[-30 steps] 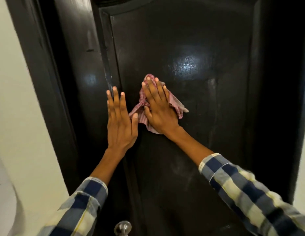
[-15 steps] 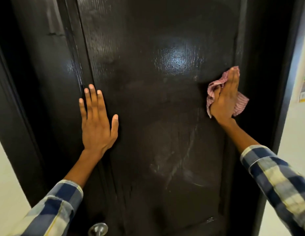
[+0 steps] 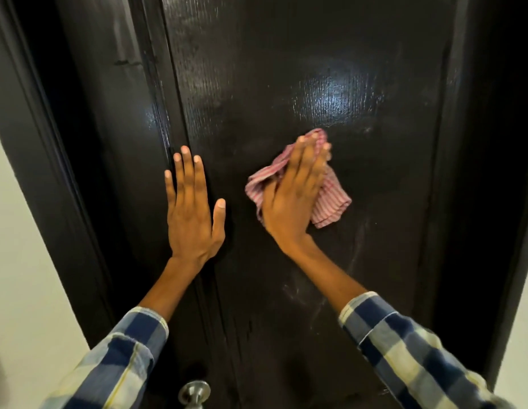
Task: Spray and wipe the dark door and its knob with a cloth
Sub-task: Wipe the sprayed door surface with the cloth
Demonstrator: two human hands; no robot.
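Both hands lay flat on the door [image 3: 286, 69]: the left hand [image 3: 192, 208] spread bare against the panel's left edge, bracing, while the right hand [image 3: 292, 193], fingers straight and together, pressed the bunched striped cloth [image 3: 330, 199] to the middle panel. Much of the cloth stuck out loose beyond the palm, so it could probably slip out on a fast stroke. Pale streaks marked the panel below. The knob [image 3: 195, 394] sat at the bottom edge, untouched, and could easily be skipped.

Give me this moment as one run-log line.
phase: wiping door panel | right hand: flat, presses cloth | left hand: flat on door | knob: untouched
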